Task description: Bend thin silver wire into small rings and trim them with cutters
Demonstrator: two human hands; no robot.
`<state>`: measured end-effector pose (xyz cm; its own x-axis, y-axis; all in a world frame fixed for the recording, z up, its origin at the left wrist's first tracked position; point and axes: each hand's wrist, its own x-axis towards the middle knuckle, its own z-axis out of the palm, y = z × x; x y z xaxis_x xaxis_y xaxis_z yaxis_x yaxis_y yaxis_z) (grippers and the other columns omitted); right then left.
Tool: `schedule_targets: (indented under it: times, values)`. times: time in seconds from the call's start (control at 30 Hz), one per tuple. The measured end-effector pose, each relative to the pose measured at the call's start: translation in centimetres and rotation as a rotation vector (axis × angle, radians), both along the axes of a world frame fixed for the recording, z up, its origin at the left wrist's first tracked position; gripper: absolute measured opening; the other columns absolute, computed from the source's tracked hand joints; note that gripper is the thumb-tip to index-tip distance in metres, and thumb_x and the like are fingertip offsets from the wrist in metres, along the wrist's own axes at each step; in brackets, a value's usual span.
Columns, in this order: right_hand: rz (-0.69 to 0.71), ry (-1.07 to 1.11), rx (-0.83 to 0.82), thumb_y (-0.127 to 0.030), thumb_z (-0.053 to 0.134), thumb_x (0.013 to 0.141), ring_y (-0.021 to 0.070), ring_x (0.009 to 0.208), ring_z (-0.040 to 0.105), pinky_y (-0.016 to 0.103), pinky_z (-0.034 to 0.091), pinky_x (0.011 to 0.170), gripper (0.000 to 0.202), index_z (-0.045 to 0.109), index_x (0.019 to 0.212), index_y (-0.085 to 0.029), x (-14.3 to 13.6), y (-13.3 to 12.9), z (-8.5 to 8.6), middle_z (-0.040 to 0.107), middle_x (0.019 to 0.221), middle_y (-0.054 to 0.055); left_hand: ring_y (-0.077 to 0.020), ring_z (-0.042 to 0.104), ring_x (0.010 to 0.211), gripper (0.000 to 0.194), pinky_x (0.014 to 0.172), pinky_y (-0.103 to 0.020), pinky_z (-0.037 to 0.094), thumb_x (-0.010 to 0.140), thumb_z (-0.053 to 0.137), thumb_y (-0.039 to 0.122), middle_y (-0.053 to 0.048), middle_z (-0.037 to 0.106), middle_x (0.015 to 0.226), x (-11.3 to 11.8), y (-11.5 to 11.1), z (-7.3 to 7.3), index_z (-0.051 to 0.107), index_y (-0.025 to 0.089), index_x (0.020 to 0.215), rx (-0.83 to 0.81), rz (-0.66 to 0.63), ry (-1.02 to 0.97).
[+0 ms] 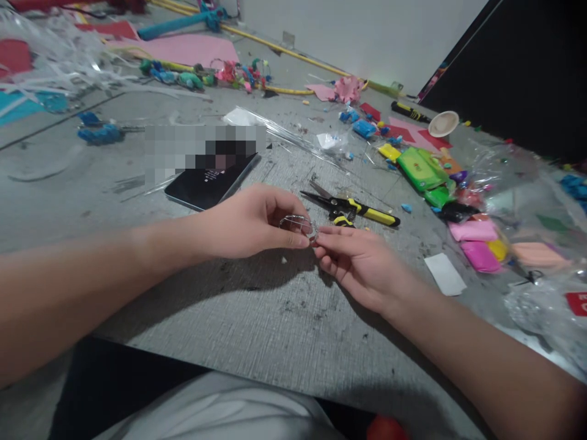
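Both hands, left (254,226) and right (362,260), pinch a small twisted piece, apparently wire (296,221), above the table (275,318). Steady it with the left, bending gently with right fingertips

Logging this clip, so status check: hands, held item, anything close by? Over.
Left hand and right hand pinching small bent wire piece. Black-and-yellow hand tool just beyond fingers. Phone beyond left wrist.

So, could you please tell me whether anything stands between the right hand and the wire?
Nothing visible does: the right hand and left hand both hold the wire, and the cutters lie beyond them.
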<state>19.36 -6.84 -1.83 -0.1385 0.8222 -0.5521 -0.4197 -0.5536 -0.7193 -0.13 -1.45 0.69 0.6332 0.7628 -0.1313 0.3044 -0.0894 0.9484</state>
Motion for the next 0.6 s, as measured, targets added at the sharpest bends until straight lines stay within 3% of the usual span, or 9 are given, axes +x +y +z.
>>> schedule_targets:
  times: [0.23,0.6]
  values:
    - [-0.088,-0.037,0.083,-0.02,0.088,0.069,0.0062,0.062,0.063,0.012,0.052,0.053,0.023,0.067,0.079,-0.017,-0.28,-0.25,-0.57,0.066,0.071,-0.001,-0.0113,0.064,0.067,0.011,0.06,-0.022,0.046,0.078,0.076,0.023,-0.002,0.075,0.078,0.39,-0.35,-0.27,0.072,0.016,0.085,0.028,0.065,-0.009]
    - [-0.094,-0.071,0.077,-0.015,0.087,0.062,0.005,0.055,0.055,0.014,0.042,0.048,0.03,0.065,0.083,-0.017,-0.72,-0.5,-0.24,0.062,0.064,-0.005,-0.0137,0.067,0.073,0.014,0.064,-0.024,0.047,0.08,0.076,0.025,-0.003,0.075,0.08,0.32,-0.27,-0.72,0.075,0.016,0.09,0.124,0.002,0.056]
